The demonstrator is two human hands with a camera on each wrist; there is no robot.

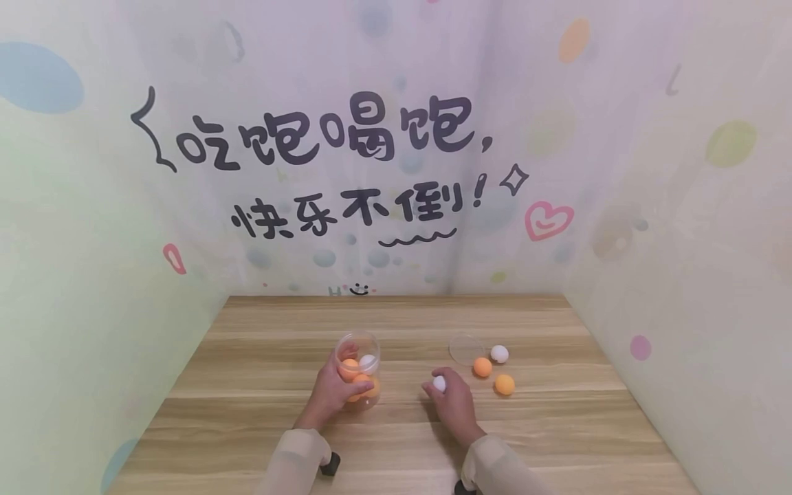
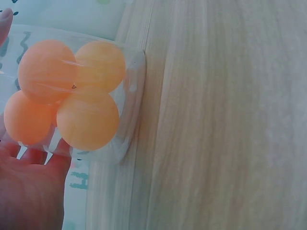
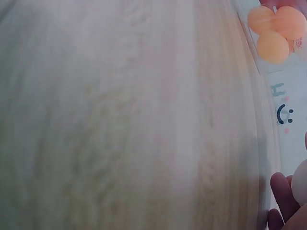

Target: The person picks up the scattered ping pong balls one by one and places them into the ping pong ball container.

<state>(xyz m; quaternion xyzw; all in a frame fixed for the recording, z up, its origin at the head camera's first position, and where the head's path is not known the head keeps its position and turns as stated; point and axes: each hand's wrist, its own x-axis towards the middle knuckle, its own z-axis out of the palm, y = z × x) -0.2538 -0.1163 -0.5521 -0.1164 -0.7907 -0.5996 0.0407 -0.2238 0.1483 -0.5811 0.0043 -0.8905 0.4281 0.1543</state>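
My left hand [image 1: 333, 390] grips a clear plastic jar [image 1: 357, 342] from its left side, thumb across the front. Several orange balls [image 2: 88, 118] and a white ball [image 1: 368, 363] show through the jar's wall; they look like ping-pong balls. To the right of the jar, my right hand [image 1: 456, 405] pinches a white ping-pong ball [image 1: 438, 383] between thumb and fingers, a short way above the wooden surface. In the right wrist view that white ball [image 3: 300, 183] is cut off by the frame's edge.
Beyond my right hand lie two orange balls [image 1: 482, 367] and a white ball [image 1: 499, 354] on the wooden table [image 1: 278, 323]. A clear round lid [image 1: 464, 349] lies beside them. A printed wall [image 1: 396, 268] closes off the table's back.
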